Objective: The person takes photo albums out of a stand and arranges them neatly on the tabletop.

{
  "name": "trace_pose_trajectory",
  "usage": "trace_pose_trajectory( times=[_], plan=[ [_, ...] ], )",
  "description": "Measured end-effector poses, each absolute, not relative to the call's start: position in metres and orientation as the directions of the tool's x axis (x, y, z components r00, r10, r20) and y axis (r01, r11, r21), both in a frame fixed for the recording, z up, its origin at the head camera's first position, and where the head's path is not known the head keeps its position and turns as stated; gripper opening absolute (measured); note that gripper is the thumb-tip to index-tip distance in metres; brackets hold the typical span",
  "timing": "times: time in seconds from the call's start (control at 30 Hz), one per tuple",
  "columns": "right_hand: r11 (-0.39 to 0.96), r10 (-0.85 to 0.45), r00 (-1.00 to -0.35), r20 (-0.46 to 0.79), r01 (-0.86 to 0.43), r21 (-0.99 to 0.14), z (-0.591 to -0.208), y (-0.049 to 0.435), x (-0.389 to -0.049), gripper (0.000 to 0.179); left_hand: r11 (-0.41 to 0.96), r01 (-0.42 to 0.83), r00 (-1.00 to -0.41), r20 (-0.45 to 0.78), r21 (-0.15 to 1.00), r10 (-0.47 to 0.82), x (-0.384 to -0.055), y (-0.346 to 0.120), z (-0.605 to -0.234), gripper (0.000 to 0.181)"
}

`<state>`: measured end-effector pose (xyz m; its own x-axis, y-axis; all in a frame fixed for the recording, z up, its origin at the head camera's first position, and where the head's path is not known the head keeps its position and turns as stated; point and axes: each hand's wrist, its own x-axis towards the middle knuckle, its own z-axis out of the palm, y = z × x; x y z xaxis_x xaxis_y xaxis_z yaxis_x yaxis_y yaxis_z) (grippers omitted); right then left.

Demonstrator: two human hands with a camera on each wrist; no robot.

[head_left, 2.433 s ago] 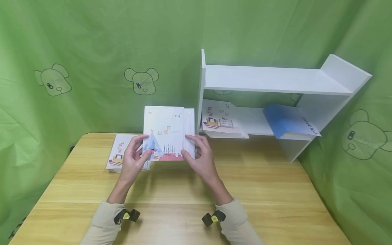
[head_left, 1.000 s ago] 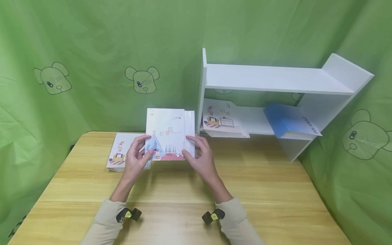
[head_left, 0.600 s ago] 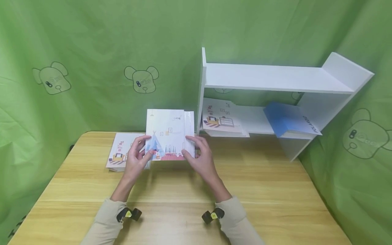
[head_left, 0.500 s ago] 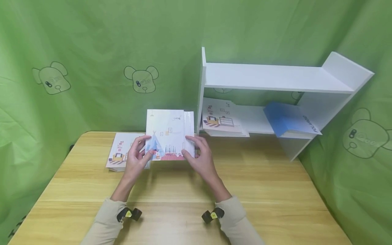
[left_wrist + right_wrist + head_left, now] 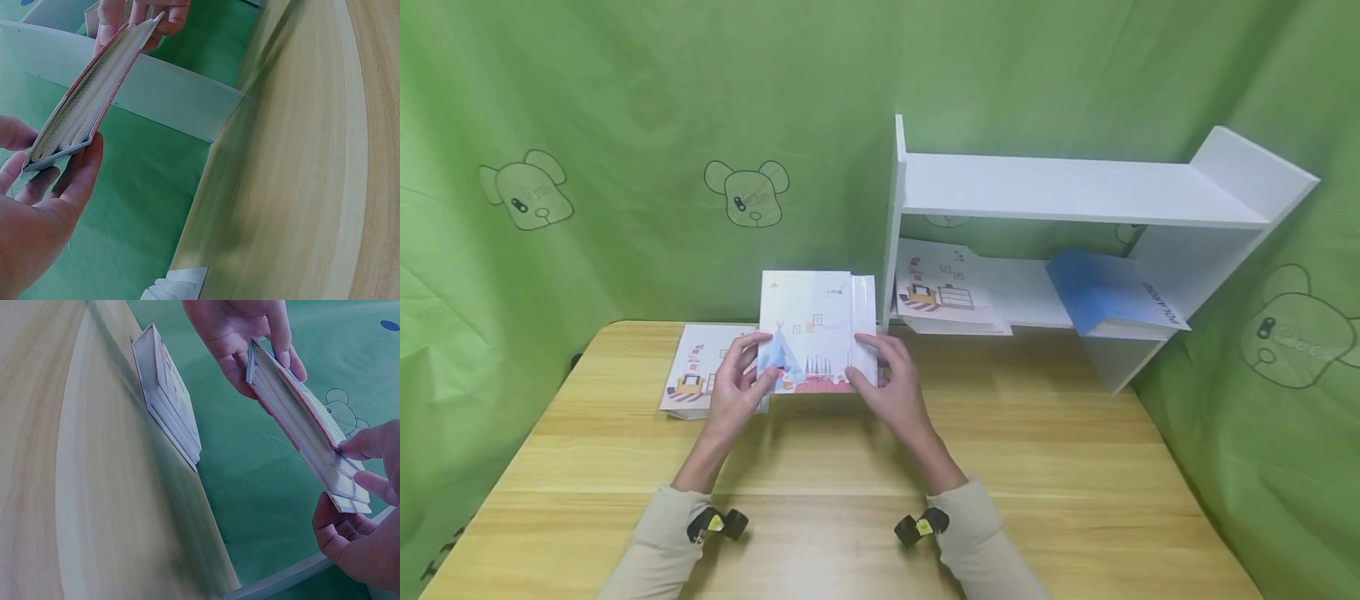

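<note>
Both hands hold a white photo album [image 5: 805,321] over the table, its cover showing a blue tent and pink floor. My left hand [image 5: 735,382] grips the lower left edge, thumb on the cover. On the opposite edge, my right hand [image 5: 892,377] pinches the album with its thumb at the border of the front cover, where a strip of the layer beneath shows. In the left wrist view the page edges [image 5: 84,103] appear between the two covers. A second album [image 5: 700,358] with a yellow vehicle drawing stands on the table, partly behind the left hand.
To the right a white two-tier shelf [image 5: 1075,187] stands at the table's back. Its lower tier bears white albums [image 5: 943,287] at the left and a blue album [image 5: 1093,292] marked POLAROID at the right. A green curtain [image 5: 647,92] surrounds the wooden table [image 5: 820,467].
The held album has shifted slightly right at its left side, and its top edge sits a little lower in the head view. Both hands keep their hold; the other albums stay put.
</note>
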<state>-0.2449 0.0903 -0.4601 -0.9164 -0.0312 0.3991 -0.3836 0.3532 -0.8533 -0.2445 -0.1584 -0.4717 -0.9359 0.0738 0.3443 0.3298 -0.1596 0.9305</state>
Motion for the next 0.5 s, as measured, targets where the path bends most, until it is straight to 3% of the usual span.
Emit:
trace_pose_trajectory(
  times=[0.5],
  plan=[
    [0.349, -0.037, -0.927, 0.374, -0.362, -0.864, -0.4643, 0.0916, -0.2473, 0.049, -0.157, 0.327, -0.935, 0.343, 0.932, 0.094, -0.2475, -0.159, -0.4763, 0.058]
  ],
)
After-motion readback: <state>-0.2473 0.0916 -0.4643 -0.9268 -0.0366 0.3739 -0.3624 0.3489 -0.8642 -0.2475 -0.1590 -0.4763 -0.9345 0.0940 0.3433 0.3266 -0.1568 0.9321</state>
